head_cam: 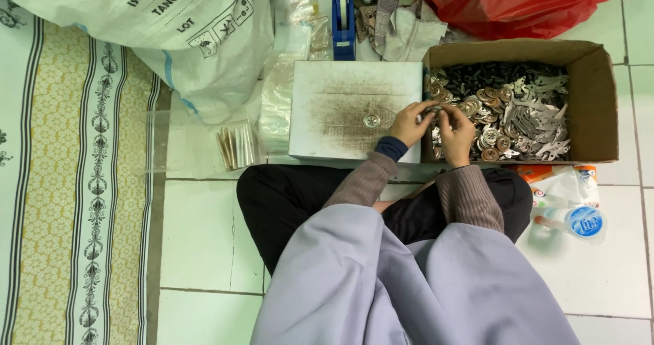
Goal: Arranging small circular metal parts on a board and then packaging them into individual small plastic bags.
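Grey cloth [409, 284] over the person's lap fills the near edge of the view, with black trousers [286, 202] of the crossed legs just beyond it on the white tiled floor [204, 249]. Both arms, in ribbed brownish sleeves, reach forward to the seam where a white block [340, 93] meets a cardboard box [593, 100]. At the block's near right corner the left hand [409, 123] and the right hand [458, 134] are brought together, touching, with fingertips pinched narrowly around a small metal piece [432, 111]; the piece is mostly hidden by the fingers, so its shape cannot be told, nor which hand bears more of it. That piece sits just above the box's left wall. Inside the box lies a heap of metal parts [511, 113]: round coppery discs, flat silvery shapes, and darker pieces toward the far wall. On the block's smudged top, near its right edge, rests a single round metal disc [371, 121], apart from the hands. Left of the block lie clear plastic bags [235, 144], one holding thin sticks. A blue tape dispenser [343, 21] stands at the block's far edge. A large white sack [170, 25] lies toward the far left, a red plastic bag [524, 4] beyond the box, and a sealed water cup [579, 222] near the person's right knee. A patterned mat [68, 181] covers the left edge.
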